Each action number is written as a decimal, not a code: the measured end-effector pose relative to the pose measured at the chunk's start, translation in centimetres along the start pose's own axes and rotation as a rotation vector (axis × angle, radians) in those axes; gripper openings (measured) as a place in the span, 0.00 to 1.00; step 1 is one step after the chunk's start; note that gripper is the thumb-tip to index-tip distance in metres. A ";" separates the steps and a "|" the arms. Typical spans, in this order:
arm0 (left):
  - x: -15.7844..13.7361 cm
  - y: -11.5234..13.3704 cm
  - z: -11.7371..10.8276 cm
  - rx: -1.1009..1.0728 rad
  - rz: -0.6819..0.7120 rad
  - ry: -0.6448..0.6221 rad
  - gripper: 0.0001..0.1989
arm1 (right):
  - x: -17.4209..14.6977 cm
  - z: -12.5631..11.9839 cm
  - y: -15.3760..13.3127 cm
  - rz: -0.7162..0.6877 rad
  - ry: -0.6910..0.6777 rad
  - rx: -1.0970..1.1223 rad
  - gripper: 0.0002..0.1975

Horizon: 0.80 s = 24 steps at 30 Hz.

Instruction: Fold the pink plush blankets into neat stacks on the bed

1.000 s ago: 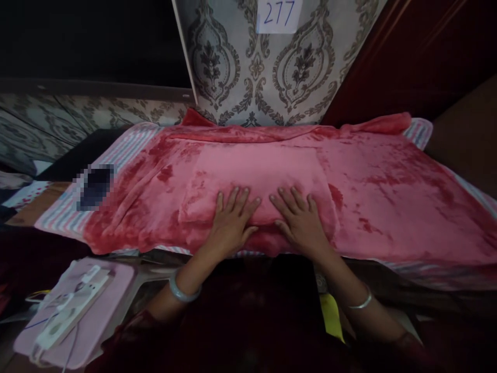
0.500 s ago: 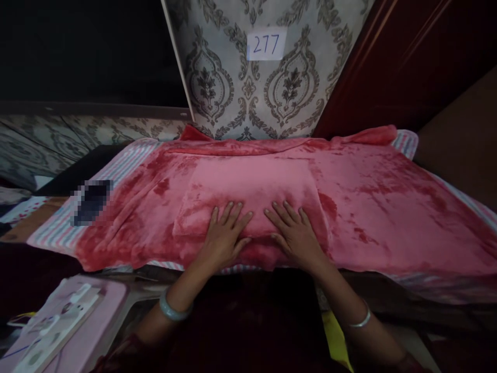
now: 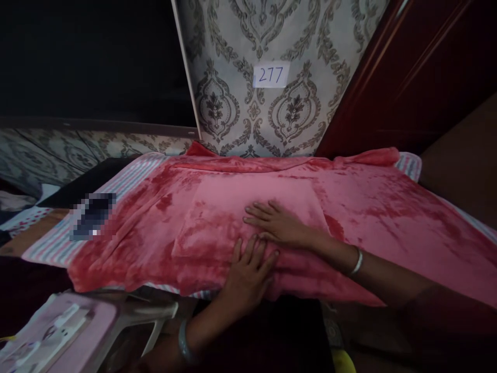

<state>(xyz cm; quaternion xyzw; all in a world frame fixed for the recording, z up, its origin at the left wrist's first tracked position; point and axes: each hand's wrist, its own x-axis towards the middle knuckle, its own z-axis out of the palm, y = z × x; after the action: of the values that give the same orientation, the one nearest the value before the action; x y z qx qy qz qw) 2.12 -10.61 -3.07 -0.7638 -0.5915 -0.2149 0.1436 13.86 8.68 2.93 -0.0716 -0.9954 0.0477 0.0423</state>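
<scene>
A pink-red plush blanket [image 3: 368, 217] covers the surface before me, with a folded rectangular piece of the same plush [image 3: 252, 191] lying flat in its middle. My left hand [image 3: 248, 274] rests on the near edge of that piece, fingers apart and pointing away from me. Flat on top of it, a little farther off, lies my right hand [image 3: 277, 225], its fingers spread and pointing left. The right wrist sits close to the left fingertips. Neither hand grips anything. What lies under the folded piece is hidden.
A striped cloth [image 3: 50, 248] shows from beneath the blanket at the left, bearing a blurred-out dark object [image 3: 93, 215]. A large dark screen [image 3: 89, 62] stands behind. At lower left, a pale pink stool [image 3: 97, 321] carries a white power strip [image 3: 58, 336].
My right hand has turned and slid left across the folded piece. My left hand has shifted right and nearer to me. The view has tilted upward slightly.
</scene>
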 end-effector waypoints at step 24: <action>-0.4 -0.1 0.9 -0.026 0.015 0.146 0.26 | 1.8 0.0 14.3 0.499 -0.035 -0.060 0.34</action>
<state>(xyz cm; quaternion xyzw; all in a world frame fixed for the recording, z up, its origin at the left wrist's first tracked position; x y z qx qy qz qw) 2.12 -10.47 -4.04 -0.7522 -0.5709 -0.2768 0.1779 14.09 23.05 1.61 -0.3157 -0.9484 0.0285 0.0098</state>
